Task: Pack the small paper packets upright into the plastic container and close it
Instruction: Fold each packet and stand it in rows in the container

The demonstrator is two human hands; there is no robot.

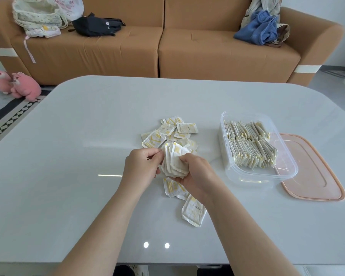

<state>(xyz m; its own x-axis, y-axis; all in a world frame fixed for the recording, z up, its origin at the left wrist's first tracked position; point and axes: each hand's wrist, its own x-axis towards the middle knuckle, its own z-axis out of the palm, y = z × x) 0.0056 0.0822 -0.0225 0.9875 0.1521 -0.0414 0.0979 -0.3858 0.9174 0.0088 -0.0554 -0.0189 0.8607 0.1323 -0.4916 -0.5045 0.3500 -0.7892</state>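
Both hands, left (pixel 142 166) and right (pixel 195 174), grasp one fanned stack of white-yellow paper packets (pixel 174 161) above the grey table (pixel 68 156); clear plastic container (pixel 287 172) stands right, part-filled, lidless.

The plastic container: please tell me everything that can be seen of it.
The plastic container is a clear, rounded rectangular tub. It stands open on the white table, right of both hands. Two rows of paper packets stand upright inside, and its right part looks empty. Its right side rests on the pink lid, which lies flat.
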